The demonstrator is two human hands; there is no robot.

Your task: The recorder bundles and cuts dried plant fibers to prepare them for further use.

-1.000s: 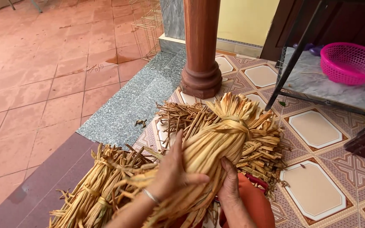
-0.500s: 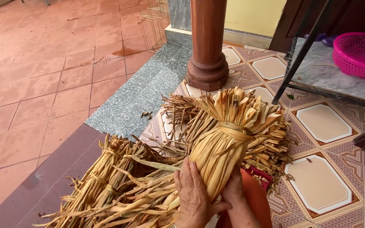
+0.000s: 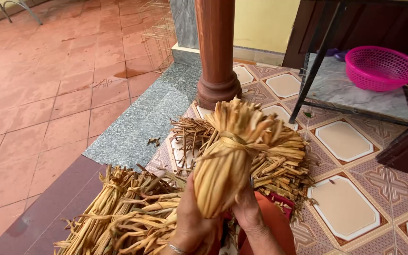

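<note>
- Firmly gripped between both hands: a tied bundle of dried yellow leaf strips (image 3: 227, 163), standing nearly upright, slightly tilted to the right.
- Left hand (image 3: 192, 219) wrapped round the bundle's lower left side, fingers curled and pressed together against the strips; thin metal bangle (image 3: 178, 248) worn at that wrist.
- Right hand (image 3: 249, 212) cupped against the lower right side, fingers (image 3: 244, 196) pressed close together on the strips; fingertips mostly hidden behind the bundle.
- Bound well above the fingers by a knotted strip band (image 3: 234, 140), with the cut ends fanned out above the knot.
- Heaped just left of the left fingers and below them: loose dried strips (image 3: 123, 212), spread over the dark red step edge.
- Stacked behind the bundle, beyond the right fingers: a second pile of short cut strips (image 3: 279, 165), resting on the patterned floor tiles (image 3: 343, 215).
- Glimpsed under the right wrist: an orange-red garment or cloth (image 3: 272, 226); cannot tell which.
- Set further out past the fingertips: a brown round pillar (image 3: 216, 47) on a grey speckled stone slab (image 3: 138, 127).
- Placed far off to the upper right of the right hand: a pink plastic basket (image 3: 381, 68) on a marble shelf (image 3: 350, 92) held in a black metal frame.
</note>
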